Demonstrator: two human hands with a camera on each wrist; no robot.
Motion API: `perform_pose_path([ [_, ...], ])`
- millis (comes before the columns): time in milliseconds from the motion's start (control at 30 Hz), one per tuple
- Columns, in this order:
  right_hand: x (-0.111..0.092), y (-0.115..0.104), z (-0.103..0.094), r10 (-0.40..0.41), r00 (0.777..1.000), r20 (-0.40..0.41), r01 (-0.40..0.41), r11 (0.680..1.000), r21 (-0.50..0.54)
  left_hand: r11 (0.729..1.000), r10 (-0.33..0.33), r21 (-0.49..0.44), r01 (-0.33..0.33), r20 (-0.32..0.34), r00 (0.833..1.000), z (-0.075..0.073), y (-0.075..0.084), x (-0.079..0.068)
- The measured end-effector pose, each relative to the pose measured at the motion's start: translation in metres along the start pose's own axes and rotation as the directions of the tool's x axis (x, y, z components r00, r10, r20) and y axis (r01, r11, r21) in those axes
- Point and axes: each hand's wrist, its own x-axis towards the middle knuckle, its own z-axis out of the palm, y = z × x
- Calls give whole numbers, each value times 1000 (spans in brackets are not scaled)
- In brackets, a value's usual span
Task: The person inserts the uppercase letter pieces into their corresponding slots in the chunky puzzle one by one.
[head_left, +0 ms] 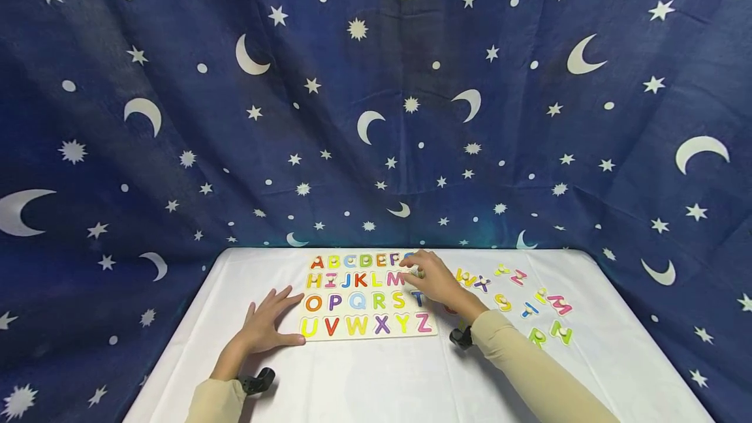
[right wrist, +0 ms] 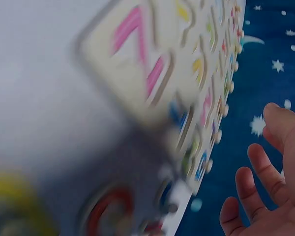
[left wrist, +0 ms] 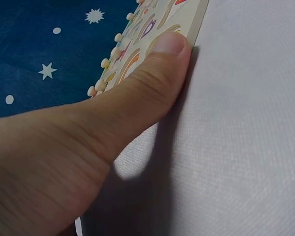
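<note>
A white alphabet puzzle board (head_left: 352, 313) lies on the table, its coloured letters in rows. Knobbed letter pieces sit along its top row, including a red A (head_left: 317, 263); an orange H (head_left: 314, 281) has a knob too. With fingers spread, my left hand (head_left: 262, 325) rests at the board's left side, the thumb (left wrist: 160, 66) touching its near left corner. My right hand (head_left: 435, 277) is over the board's right end, near the blue G (head_left: 409, 256). In the right wrist view, its fingers (right wrist: 268, 174) are relaxed and apart, with no piece visible between them.
Loose knobbed letters lie right of the board: a yellow W (head_left: 465, 277), a purple X (head_left: 483, 284), a pink M (head_left: 560, 305), a green N (head_left: 561, 332) and several others. My right forearm partly covers some. A starry curtain (head_left: 376, 116) hangs behind the white table (head_left: 364, 384).
</note>
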Motion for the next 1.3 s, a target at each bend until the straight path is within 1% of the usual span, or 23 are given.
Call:
perform_pose_path([
  [133, -15, 14, -14, -8, 999, -36, 7, 1000, -5, 1000, 3, -2, -3, -7, 1000, -2, -3, -2],
  [367, -37, 38, -40, 31, 995, -90, -31, 1000, -1, 1000, 4, -8, -4, -11, 1000, -5, -5, -4],
  [500, -44, 50, -53, 34, 992, -120, -37, 999, -22, 1000, 8, 0, -8, -15, 1000, -6, -7, -3],
  [633, -48, 58, -63, 38, 988, -148, -41, 999, -17, 1000, 15, 4, -15, -16, 1000, -7, -8, -3],
  [767, -51, 64, -69, 53, 984, -172, -56, 998, -12, 1000, 14, 9, -14, -15, 1000, -8, -6, -4],
  [933, -50, 69, -63, 70, 983, -169, -70, 998, 8, 1000, -2, 21, 2, -5, 1000, -8, -3, -4],
  [1033, -46, 72, -53, 99, 982, -161, -95, 995, 36, 1000, -5, 19, 5, 0, 1000, -7, -2, -3],
  [1100, -43, 74, -45, 114, 981, -154, -110, 993, 33, 1000, 3, 15, -3, -1, 1000, -5, -2, -2],
  [1200, -42, 76, -32, 174, 976, -133, -173, 985, 14, 1000, 2, -1, -2, 3, 1000, -2, -1, -1],
  [1300, -41, 75, -23, 240, 965, -109, -244, 969, -23, 1000, -1, -3, 1, 10, 1000, 0, -1, 0],
])
